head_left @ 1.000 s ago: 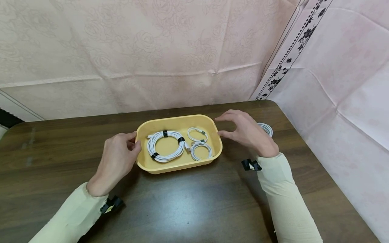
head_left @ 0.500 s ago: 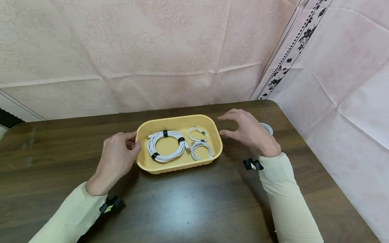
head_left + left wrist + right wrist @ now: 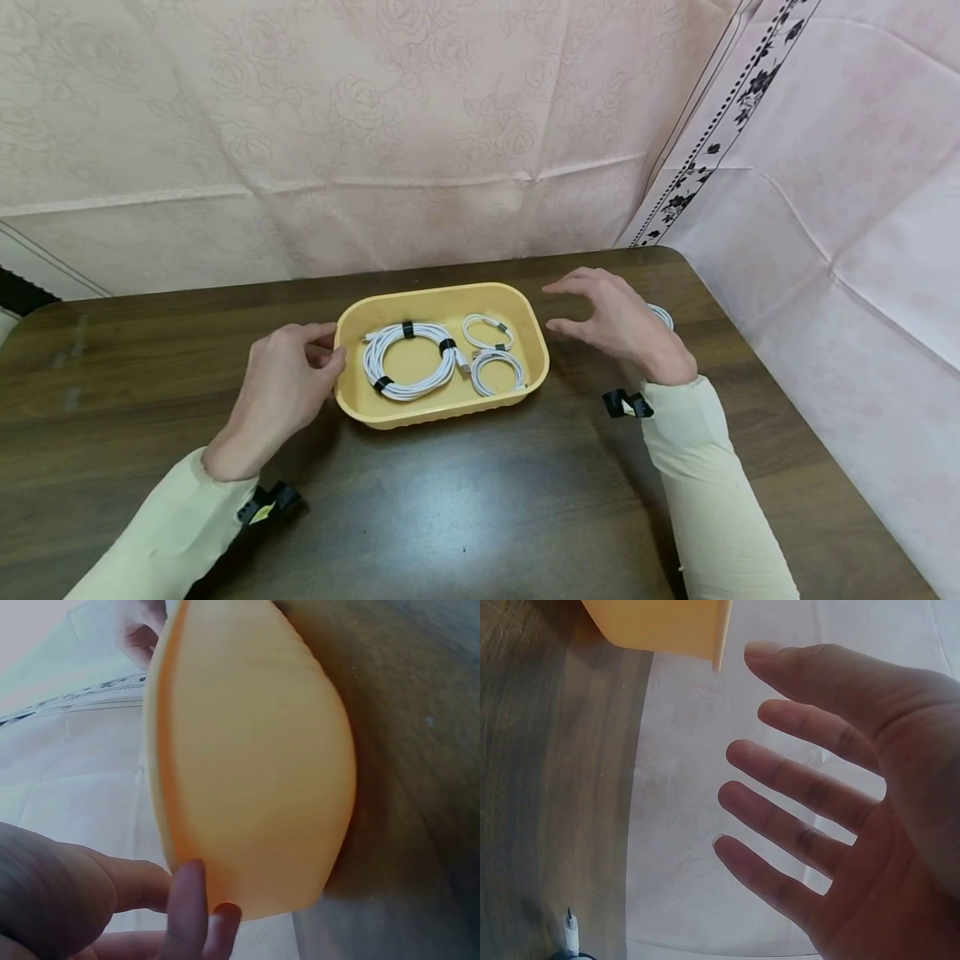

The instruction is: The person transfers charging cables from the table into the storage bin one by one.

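You have a dark wooden table [image 3: 465, 517] under everything, its grain running left to right and a soft glare near the middle. Behind it hangs a pale pink cloth [image 3: 337, 125] with a faint rose pattern, creased across its width. To your right, a second pink sheet [image 3: 862, 208] drapes down past the table's edge, with a black floral border strip [image 3: 720, 125] running diagonally where the two meet.
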The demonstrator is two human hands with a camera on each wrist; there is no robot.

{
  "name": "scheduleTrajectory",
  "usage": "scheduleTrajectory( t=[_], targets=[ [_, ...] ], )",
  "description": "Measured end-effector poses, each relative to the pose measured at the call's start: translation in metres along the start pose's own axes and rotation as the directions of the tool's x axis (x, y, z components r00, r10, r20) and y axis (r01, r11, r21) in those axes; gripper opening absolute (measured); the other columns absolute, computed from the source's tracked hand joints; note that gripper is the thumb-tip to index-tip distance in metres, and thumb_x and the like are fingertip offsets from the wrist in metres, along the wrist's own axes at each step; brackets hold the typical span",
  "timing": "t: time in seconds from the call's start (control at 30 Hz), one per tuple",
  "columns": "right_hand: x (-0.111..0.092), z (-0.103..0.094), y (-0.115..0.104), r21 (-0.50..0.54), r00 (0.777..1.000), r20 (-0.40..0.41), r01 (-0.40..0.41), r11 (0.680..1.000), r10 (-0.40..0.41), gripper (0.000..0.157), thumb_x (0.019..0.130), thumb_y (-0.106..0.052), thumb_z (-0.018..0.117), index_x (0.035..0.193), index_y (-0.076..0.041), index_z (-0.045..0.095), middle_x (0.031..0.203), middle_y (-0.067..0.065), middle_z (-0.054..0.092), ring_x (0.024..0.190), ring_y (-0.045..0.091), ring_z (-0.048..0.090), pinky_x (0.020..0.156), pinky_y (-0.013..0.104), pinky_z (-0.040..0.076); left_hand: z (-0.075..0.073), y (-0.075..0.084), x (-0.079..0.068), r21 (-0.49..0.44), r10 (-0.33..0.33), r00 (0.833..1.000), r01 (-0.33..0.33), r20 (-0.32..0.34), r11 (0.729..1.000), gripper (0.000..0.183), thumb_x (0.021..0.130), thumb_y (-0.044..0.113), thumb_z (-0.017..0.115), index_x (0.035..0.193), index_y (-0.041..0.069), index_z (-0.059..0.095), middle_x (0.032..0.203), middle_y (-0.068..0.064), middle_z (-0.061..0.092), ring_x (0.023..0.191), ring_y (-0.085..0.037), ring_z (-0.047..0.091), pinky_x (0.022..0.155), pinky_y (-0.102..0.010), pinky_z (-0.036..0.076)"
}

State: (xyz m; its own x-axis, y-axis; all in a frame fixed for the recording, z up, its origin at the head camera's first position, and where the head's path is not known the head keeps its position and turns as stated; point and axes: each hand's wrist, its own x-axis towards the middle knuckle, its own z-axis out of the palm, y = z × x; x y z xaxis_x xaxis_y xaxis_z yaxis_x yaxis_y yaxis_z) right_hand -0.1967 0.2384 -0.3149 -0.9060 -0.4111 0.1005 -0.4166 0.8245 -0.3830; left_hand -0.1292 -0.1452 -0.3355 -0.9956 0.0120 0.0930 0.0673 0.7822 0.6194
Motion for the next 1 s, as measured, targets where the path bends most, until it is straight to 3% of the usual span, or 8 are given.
scheduleTrajectory(
  t=[0.17,0.33,1.0],
  targets=[
    [-0.001,0.0,0.0,-0.005,1.0,-0.002,-0.018,1.0,0.018,0.046,0.09,-0.03,0.078,0.133,-0.015,0.068,0.134,0.008,0.065,0.133,0.031,0.052,0.116,0.052,0.036,-0.004,0.001,0.0,-0.035,-0.049,0.996,0.051,0.076,0.998,0.042,0.097,0.014,0.065,0.135,-0.004,0.062,0.104,-0.022,0.073,0.07,-0.017,0.07,0.053,-0.026,0.055],
    [-0.001,0.001,0.001,-0.025,0.999,-0.006,-0.036,0.999,0.036,0.047,0.09,-0.03,0.077,0.133,-0.015,0.068,0.134,0.008,0.065,0.133,0.032,0.052,0.116,0.052,0.036,-0.006,0.002,0.001,-0.056,-0.073,0.992,0.079,0.107,0.995,0.043,0.097,0.014,0.066,0.136,-0.004,0.061,0.106,-0.022,0.073,0.068,-0.017,0.072,0.054,-0.026,0.055],
    [-0.003,0.0,0.012,-0.002,0.996,0.008,-0.091,0.996,0.091,0.049,0.091,-0.028,0.077,0.136,-0.015,0.066,0.138,0.008,0.062,0.135,0.032,0.051,0.115,0.052,0.038,-0.008,0.003,0.0,-0.081,-0.072,0.992,0.08,0.099,0.993,0.039,0.097,0.013,0.067,0.131,-0.005,0.063,0.112,-0.023,0.071,0.066,-0.013,0.072,0.055,-0.024,0.057]
  ],
)
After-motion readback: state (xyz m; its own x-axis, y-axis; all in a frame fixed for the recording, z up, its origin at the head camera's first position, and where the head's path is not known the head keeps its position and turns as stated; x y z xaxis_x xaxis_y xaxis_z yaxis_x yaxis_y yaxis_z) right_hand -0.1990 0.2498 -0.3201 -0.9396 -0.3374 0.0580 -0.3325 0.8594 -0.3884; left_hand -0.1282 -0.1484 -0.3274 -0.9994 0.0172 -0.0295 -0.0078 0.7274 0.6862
